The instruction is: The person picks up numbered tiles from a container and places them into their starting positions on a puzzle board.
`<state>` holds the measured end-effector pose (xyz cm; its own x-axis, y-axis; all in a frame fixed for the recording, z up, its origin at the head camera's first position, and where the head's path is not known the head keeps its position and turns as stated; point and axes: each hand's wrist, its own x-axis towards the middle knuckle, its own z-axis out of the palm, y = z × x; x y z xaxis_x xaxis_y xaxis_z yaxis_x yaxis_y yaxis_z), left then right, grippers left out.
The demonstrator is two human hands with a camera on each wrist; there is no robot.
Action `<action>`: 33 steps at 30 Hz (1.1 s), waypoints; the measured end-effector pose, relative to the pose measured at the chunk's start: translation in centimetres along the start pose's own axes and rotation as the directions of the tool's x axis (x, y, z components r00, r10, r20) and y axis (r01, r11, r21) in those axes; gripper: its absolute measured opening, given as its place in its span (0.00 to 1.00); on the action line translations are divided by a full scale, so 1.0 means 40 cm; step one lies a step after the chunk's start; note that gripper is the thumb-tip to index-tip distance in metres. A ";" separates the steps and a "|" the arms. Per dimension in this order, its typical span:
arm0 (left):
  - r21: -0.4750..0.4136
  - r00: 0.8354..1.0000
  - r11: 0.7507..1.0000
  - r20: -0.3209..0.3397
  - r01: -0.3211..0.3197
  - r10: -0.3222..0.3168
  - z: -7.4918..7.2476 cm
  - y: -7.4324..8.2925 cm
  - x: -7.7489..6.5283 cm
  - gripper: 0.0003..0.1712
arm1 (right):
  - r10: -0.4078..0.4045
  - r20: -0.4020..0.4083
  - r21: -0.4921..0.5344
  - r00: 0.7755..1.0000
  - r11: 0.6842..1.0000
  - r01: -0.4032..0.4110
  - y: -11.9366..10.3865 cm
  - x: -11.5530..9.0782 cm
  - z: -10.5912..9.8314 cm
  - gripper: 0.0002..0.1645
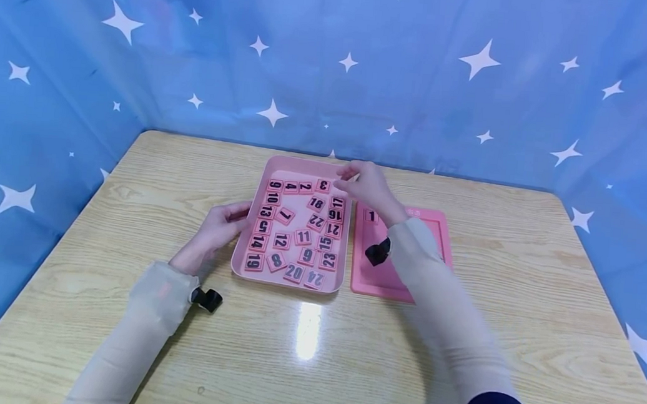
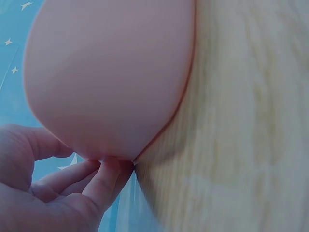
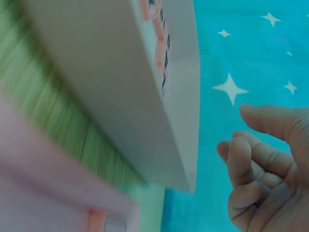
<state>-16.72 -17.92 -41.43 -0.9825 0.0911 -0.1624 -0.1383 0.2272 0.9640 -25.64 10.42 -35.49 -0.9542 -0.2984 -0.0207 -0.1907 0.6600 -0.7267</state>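
A shallow pink tray (image 1: 303, 165) holds several small pink tiles with black numbers, some lined along its walls and others loose in the middle. My left hand (image 1: 217, 227) touches the tray's outer left wall; in the left wrist view its fingertips (image 2: 108, 166) rest against that wall. Over the tray's far right corner hovers my right hand (image 1: 365, 183), near the tile numbered 3 (image 1: 323, 186). Its thumb and fingers hold nothing in the right wrist view. Right of the tray lies a pink board (image 1: 382, 282), partly covered by my right forearm, with the tile numbered 1 (image 1: 371, 216) in its far left corner.
Both tray and board lie on a light wooden table (image 1: 222, 358). A blue curtain (image 1: 320, 83) with white stars hangs behind and along the sides. Each wrist carries a small black camera. A bright light reflection shows on the wood near the tray.
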 end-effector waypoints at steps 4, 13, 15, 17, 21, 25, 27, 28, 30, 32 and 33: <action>-0.001 1.000 1.000 0.002 0.005 -0.005 -0.002 0.000 0.000 0.27 | 0.031 0.023 0.017 0.999 0.999 -0.032 -0.019 0.027 0.030 0.18; -0.016 1.000 1.000 0.006 -0.015 0.015 -0.001 -0.002 -0.001 0.26 | 0.070 0.143 -0.003 0.987 0.998 -0.070 -0.056 0.083 0.078 0.22; -0.012 1.000 1.000 0.007 -0.015 0.015 -0.001 -0.004 0.000 0.26 | 0.079 0.163 0.005 0.983 0.997 -0.081 -0.060 0.097 0.085 0.22; -0.011 1.000 1.000 0.006 -0.009 0.009 -0.001 -0.004 0.000 0.26 | 0.096 0.188 0.007 0.977 0.995 -0.099 -0.060 0.110 0.091 0.22; -0.002 1.000 1.000 0.006 -0.004 0.004 -0.001 -0.005 0.001 0.26 | 0.130 0.221 0.004 0.967 0.991 -0.134 -0.055 0.126 0.101 0.21; 0.011 1.000 1.000 0.006 -0.003 0.003 -0.001 -0.004 0.002 0.26 | 0.151 0.213 0.066 0.965 0.984 -0.168 -0.048 0.133 0.115 0.21; 0.009 1.000 1.000 0.004 -0.001 0.001 -0.001 -0.004 0.003 0.26 | 0.165 0.211 0.105 0.964 0.976 -0.190 -0.044 0.135 0.124 0.22; 0.006 1.000 1.000 0.002 0.000 0.000 -0.001 -0.003 0.003 0.26 | 0.169 0.209 0.117 0.963 0.974 -0.197 -0.043 0.136 0.127 0.23; -0.003 1.000 1.000 -0.001 0.003 -0.003 -0.001 -0.003 0.002 0.26 | 0.179 0.203 0.109 0.963 0.973 -0.204 -0.039 0.138 0.133 0.25; -0.014 1.000 1.000 -0.004 0.007 -0.007 -0.001 -0.002 0.001 0.26 | 0.189 0.192 0.087 0.963 0.974 -0.209 -0.035 0.138 0.137 0.26; -0.017 1.000 1.000 -0.004 0.006 -0.006 -0.001 -0.002 0.000 0.26 | 0.187 0.186 0.074 0.965 0.976 -0.204 -0.033 0.139 0.139 0.26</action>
<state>-16.73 -17.97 -41.49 -0.9822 0.0858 -0.1672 -0.1460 0.2117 0.9664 -29.41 4.06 -38.48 -0.9133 -0.2922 -0.2837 0.0256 0.6541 -0.7560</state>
